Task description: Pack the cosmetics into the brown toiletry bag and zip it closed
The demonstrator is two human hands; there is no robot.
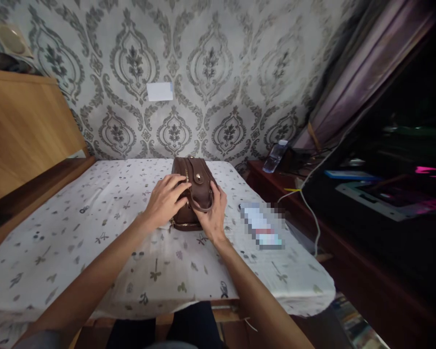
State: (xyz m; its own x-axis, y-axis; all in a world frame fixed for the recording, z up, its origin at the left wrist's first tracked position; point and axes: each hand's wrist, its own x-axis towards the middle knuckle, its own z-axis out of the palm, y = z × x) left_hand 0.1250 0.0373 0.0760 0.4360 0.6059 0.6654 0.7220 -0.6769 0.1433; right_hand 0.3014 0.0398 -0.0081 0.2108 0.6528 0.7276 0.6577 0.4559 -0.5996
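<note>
A brown leather-look bag [193,174] with a flap, a round gold-coloured stud and zips rests on the patterned white sheet [131,271], near the middle of the view. My left hand [166,201] lies on the bag's left side, its fingers spread over the edge by the zip. On the right side my right hand [213,213] has its fingers wrapped round the bag's near right part, beside a brown strap loop. Part of the bag's near face is hidden behind my hands.
To the right on the sheet lies a pixelated phone-like object [260,225]. A clear bottle [275,156] stands on the dark red table [257,169], with a white cable [314,213] hanging near it. A wooden headboard [25,131] rises at left; patterned wallpaper is behind.
</note>
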